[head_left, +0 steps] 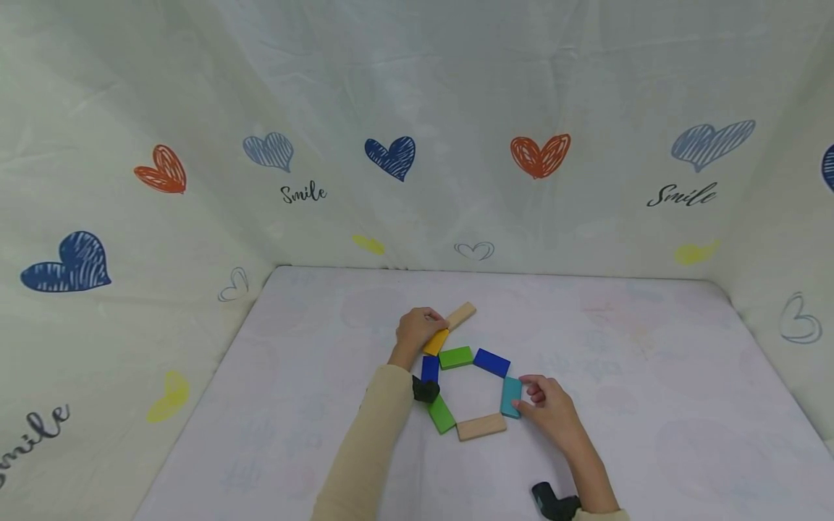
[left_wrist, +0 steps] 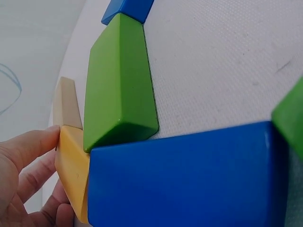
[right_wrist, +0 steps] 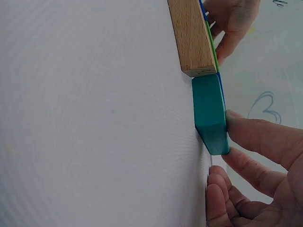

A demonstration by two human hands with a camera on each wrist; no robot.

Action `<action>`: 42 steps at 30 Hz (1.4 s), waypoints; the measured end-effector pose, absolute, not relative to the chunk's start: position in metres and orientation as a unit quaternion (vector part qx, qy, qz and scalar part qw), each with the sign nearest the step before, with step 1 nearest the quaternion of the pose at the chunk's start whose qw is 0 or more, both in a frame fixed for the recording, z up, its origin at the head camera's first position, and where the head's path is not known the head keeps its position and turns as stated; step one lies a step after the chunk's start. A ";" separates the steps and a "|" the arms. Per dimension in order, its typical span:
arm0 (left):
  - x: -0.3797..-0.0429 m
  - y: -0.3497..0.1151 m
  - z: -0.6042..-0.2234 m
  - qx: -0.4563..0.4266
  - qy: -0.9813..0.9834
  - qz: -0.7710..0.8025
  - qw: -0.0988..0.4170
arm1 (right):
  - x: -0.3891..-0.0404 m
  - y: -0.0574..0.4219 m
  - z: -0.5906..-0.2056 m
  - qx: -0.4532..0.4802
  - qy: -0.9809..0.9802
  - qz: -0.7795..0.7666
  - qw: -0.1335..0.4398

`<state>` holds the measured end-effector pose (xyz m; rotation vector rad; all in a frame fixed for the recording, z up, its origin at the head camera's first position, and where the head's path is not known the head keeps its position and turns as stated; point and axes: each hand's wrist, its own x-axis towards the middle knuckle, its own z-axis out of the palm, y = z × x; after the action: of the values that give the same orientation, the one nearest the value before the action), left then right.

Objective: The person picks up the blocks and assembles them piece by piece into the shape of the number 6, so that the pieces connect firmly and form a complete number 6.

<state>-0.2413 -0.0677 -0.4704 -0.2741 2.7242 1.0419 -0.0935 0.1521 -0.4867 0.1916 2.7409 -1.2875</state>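
My left hand (head_left: 418, 328) is at a yellow block (head_left: 436, 342), its fingertips holding the block's outer side and far end. That block lies against a plain wood block (head_left: 462, 316) beyond it. My right hand (head_left: 552, 409) has thumb and index finger on a teal block (right_wrist: 208, 113), with the other fingers curled loosely beside it. The teal block forms part of a ring with a dark blue block (head_left: 491, 362), a green block (left_wrist: 118, 85), another blue block (left_wrist: 184, 179), a second green block (head_left: 441, 414) and a wooden block (right_wrist: 191, 38).
All blocks lie flat on a white cloth-covered table (head_left: 293, 405). Behind it hangs a pale curtain (head_left: 456, 87) printed with hearts and "Smile". A black camera mount (head_left: 554, 501) is on the right wrist, another black mount (head_left: 426, 391) on the left, overlapping the ring's left side.
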 end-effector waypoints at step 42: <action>-0.202 -0.085 -0.467 0.007 0.887 0.460 0.042 | -0.095 0.152 -0.487 0.054 0.903 -0.423 0.053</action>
<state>-0.2021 -0.0854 -0.4673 0.0226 2.7150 1.4080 -0.0946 0.1523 -0.4874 0.1640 2.7448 -1.2871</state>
